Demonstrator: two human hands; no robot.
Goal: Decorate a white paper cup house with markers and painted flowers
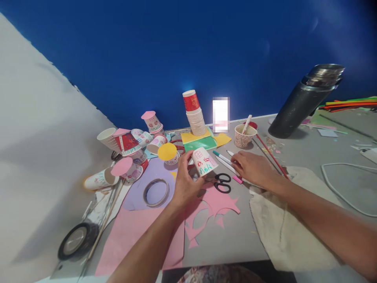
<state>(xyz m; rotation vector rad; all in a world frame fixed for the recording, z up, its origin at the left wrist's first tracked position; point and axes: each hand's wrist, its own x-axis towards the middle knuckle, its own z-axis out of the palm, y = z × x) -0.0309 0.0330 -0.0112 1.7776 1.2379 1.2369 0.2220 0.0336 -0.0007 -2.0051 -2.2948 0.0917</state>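
Note:
My left hand (186, 181) holds a white paper cup (204, 161) upside down and tilted, with red and green drawings on its side. My right hand (252, 168) rests palm down on the grey table (235, 232), its fingers over several marker pens (224, 158), one with a teal cap and one with a pink cap. Black-handled scissors (222, 182) lie between my two hands. A yellow paper disc (167, 151) sits on a cup just left of my left hand.
Decorated cups (129, 143) crowd the back left; a cup stack (195, 114) stands by the blue wall. Pink paper scraps (216, 204), a purple sheet, a clear tape ring (156, 192), black tape roll (77, 240), beige cloth (282, 224), dark flask (306, 100) and a white cable (338, 188) surround me.

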